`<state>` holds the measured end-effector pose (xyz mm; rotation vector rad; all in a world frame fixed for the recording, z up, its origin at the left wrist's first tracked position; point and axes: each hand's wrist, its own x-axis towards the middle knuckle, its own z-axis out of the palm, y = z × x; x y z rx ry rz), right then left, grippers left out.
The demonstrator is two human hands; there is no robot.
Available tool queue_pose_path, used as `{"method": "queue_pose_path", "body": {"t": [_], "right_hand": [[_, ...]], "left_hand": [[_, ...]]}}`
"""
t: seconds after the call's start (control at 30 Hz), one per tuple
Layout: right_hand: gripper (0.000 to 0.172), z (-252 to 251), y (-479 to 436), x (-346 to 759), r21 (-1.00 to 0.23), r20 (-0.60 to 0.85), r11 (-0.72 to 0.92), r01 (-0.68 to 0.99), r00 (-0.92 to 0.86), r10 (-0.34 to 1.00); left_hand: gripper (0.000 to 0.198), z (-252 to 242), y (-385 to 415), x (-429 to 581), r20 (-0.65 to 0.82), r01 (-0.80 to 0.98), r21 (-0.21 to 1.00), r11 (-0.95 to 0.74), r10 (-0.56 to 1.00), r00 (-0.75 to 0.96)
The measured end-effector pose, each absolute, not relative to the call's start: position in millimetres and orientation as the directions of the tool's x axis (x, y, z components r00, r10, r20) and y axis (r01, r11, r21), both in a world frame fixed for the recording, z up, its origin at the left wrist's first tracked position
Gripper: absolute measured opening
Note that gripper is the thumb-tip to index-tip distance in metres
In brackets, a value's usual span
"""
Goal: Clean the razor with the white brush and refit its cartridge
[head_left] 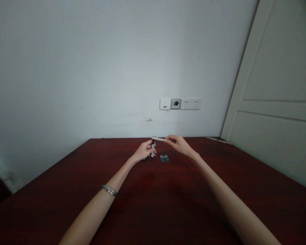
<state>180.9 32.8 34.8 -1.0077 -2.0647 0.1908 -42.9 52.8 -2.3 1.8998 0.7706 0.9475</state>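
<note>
My left hand [145, 150] is closed around a slim white-and-black stick, pen-like in shape [153, 149], which it holds roughly upright above the table. My right hand [177, 143] pinches one end of a flat, narrow white stick [158, 139] that lies nearly level. The far end of this white stick meets or overlaps the black top of the upright one; whether they are joined I cannot tell. Just right of my left hand a small clear case with green parts [164, 158] rests on the table. Partly hidden under my left hand is a small dark green piece [145, 159].
The dark red wooden table [153, 211] runs back to a white wall. Socket plates [190, 104] and a plug socket [175, 103] sit on the wall. A pale panelled door [275, 85] stands at the right, with a thin strip [218, 140] at the table's back right edge.
</note>
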Motion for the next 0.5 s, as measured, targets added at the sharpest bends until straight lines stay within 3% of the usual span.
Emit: {"method": "queue_pose_path", "body": {"t": [0.23,0.5], "right_hand": [[0.029,39.7,30.4,188.9,-0.454,0.643,0.681,0.574,-0.318,0.696],[0.029,37.9,29.7,180.1,-0.343,0.683,0.696,0.631,-0.34,0.646]], "left_hand": [[0.02,-3.4,54.7,-44.2,0.311,0.136,0.892,-0.43,0.805,0.504],[0.019,-0.7,53.1,-42.7,0.333,0.11,0.887,-0.447,0.788,0.518]]}}
